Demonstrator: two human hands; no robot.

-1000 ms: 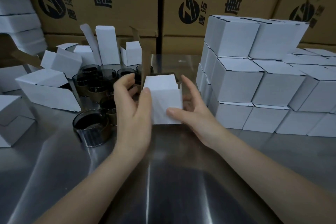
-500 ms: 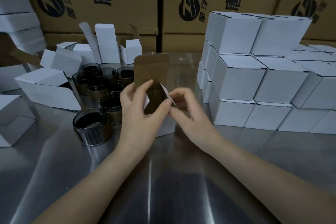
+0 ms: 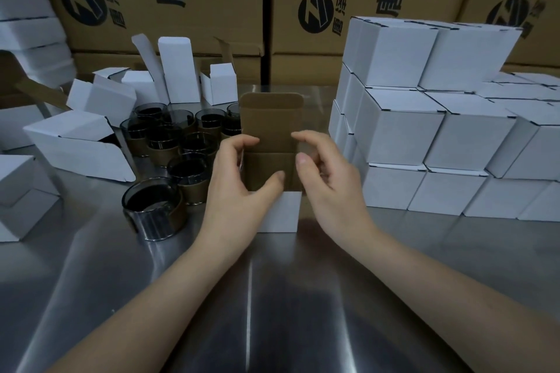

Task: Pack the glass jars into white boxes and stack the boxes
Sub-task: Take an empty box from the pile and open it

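— Where is the white box point(image 3: 280, 215) found?
— At the centre of the frame, stood on the steel table point(image 3: 272, 297), with its lid flap point(image 3: 271, 121) upright and the brown inside shown. The glass jars point(image 3: 169, 136) are grouped just left of it, and the stack of closed boxes point(image 3: 400, 130) is seen at the right.
— How is it held?
— It is gripped by the left hand point(image 3: 239, 188), thumb on the front rim. The right hand point(image 3: 330, 188) is curled at the right edge; whether anything is pinched there cannot be told.
— How is it expected to handle?
— The card is judged light and easily creased, so it is best held near the folds. The jars are judged heavy, slick and breakable, and are best taken round the side.
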